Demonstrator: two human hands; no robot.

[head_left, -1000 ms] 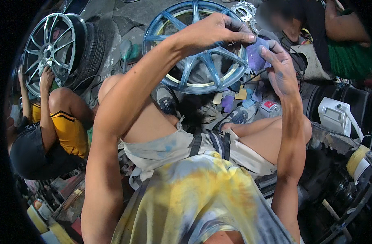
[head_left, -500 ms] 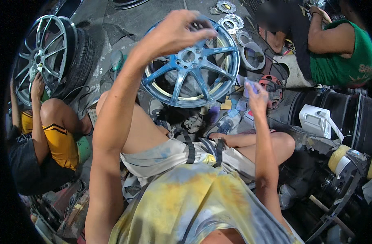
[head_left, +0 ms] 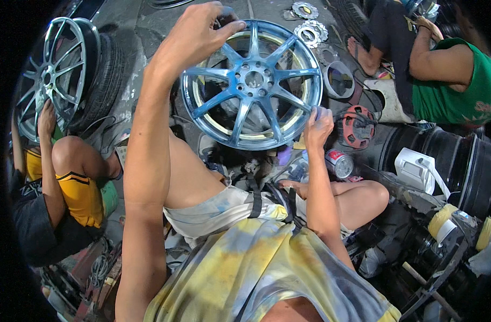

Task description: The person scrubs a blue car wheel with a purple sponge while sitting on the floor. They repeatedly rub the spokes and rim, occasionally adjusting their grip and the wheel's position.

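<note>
A blue multi-spoke wheel rim [head_left: 254, 110] is tilted up in front of my legs, its spokes facing me. My left hand [head_left: 200, 35] is closed at its upper left edge, with the thumb lying on the lip and the fingers curled beyond it. At the lower right edge, my right hand [head_left: 319, 129] has its fingers bent against the lip. Whether a purple scrap is still within those right fingers is hidden. Beneath the rim, a small purple piece [head_left: 284, 155] lies near my foot.
Right of the rim are a white ring-shaped container [head_left: 339, 80], a red reel with cord [head_left: 358, 126] and a can [head_left: 339, 163]. Toothed metal discs [head_left: 311, 34] lie beyond. A co-worker in green sits at right; another at left handles a grey wheel [head_left: 49, 75].
The rim has turned and shifted slightly, facing me more. My left hand has moved left onto its edge. My right hand, earlier apart from it with a purple scrap, now meets the rim.
</note>
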